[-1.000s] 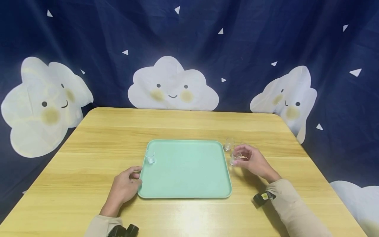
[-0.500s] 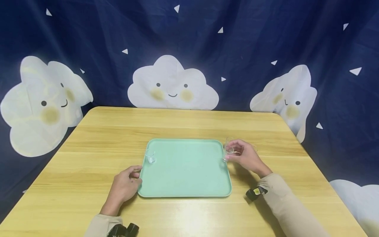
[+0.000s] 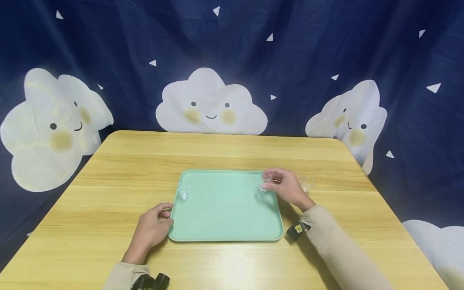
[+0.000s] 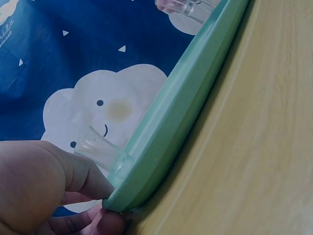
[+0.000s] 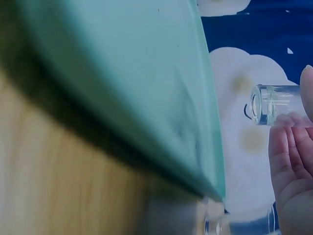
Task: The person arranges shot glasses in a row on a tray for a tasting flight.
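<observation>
A pale green tray [image 3: 224, 209] lies on the wooden table. My left hand [image 3: 154, 227] pinches its left edge; in the left wrist view the thumb is above the rim and the fingers are under it. Just inside that edge, a small clear shot glass [image 3: 185, 193] stands upright. My right hand [image 3: 288, 187] grips another clear shot glass [image 5: 279, 105] between thumb and fingers, over the tray's far right corner. In the right wrist view its thick base sticks out past the fingers, apart from the tray surface.
More clear glass [image 3: 309, 183] shows on the table behind the right hand, partly hidden by it. A glass [image 5: 247, 225] appears at the bottom of the right wrist view, by the tray's edge. A dark blue cloud-print curtain [image 3: 290, 48] hangs behind the table [image 3: 119, 177].
My right hand has carried its shot glass left, from beside the tray to over its far right corner. The left hand, the tray and the glass on it have stayed put.
</observation>
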A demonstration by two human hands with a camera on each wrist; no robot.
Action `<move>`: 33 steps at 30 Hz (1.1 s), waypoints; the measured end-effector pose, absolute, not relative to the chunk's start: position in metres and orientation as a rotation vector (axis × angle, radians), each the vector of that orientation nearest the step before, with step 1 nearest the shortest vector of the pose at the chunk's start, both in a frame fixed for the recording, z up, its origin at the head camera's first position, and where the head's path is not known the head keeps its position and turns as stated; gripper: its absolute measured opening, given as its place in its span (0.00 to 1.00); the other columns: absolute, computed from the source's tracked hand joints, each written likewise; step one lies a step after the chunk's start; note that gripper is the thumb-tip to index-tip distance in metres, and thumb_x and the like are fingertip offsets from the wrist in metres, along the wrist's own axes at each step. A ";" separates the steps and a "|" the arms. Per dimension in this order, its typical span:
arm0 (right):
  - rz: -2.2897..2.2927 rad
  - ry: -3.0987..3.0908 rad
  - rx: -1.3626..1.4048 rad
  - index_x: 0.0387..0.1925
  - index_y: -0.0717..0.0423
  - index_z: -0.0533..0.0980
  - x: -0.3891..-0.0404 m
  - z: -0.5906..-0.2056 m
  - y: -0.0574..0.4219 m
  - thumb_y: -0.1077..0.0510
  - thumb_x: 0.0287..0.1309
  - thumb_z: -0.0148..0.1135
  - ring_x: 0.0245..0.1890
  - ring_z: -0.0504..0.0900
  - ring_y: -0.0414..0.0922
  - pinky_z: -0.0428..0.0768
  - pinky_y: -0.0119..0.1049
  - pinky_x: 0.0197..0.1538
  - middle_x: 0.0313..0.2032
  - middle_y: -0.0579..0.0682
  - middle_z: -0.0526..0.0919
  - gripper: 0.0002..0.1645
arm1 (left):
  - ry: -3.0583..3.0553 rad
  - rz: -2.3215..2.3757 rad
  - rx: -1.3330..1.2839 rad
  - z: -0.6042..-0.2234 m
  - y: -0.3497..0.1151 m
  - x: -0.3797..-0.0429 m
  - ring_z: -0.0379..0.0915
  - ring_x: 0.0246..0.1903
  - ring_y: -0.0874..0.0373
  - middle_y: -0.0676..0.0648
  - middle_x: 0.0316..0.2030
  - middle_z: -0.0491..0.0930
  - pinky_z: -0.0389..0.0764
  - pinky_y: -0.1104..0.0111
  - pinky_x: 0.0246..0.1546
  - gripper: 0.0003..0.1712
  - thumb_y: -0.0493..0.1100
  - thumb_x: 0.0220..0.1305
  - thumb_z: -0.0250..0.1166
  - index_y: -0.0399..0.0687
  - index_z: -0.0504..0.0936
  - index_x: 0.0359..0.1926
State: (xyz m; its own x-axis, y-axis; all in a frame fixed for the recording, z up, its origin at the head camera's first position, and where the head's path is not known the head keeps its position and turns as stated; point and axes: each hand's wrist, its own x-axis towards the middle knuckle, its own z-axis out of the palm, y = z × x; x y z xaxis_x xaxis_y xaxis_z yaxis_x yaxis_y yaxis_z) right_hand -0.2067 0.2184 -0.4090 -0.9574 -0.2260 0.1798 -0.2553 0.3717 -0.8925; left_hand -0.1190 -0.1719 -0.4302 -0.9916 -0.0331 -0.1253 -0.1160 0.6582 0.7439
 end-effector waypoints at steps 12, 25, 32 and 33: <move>1.667 -2.592 0.548 0.48 0.68 0.78 -0.216 -0.403 0.192 0.66 0.47 0.74 0.45 0.81 0.54 0.78 0.43 0.50 0.42 0.58 0.83 0.24 | 2.773 1.255 -0.115 -0.429 -0.172 -0.117 0.74 0.35 0.54 0.43 0.41 0.79 0.74 0.64 0.33 0.25 0.34 0.59 0.59 0.37 0.75 0.59; 1.703 -2.610 0.668 0.46 0.70 0.77 -0.225 -0.401 0.165 0.70 0.46 0.73 0.45 0.81 0.59 0.78 0.49 0.51 0.42 0.64 0.81 0.22 | 2.789 1.247 -0.111 -0.429 -0.172 -0.117 0.74 0.35 0.54 0.44 0.40 0.79 0.73 0.64 0.33 0.25 0.35 0.59 0.60 0.37 0.76 0.59; 1.695 -2.677 0.655 0.49 0.72 0.75 -0.230 -0.398 0.146 0.70 0.48 0.71 0.47 0.80 0.61 0.78 0.50 0.51 0.44 0.66 0.81 0.24 | 2.786 1.256 -0.116 -0.429 -0.172 -0.117 0.74 0.34 0.54 0.44 0.40 0.79 0.74 0.64 0.33 0.25 0.34 0.59 0.60 0.36 0.76 0.59; 1.699 -2.684 0.650 0.49 0.72 0.75 -0.230 -0.397 0.144 0.70 0.48 0.71 0.47 0.80 0.59 0.78 0.48 0.51 0.44 0.65 0.81 0.24 | 2.785 1.257 -0.116 -0.429 -0.172 -0.117 0.74 0.34 0.54 0.44 0.40 0.79 0.74 0.64 0.33 0.25 0.34 0.59 0.60 0.36 0.76 0.59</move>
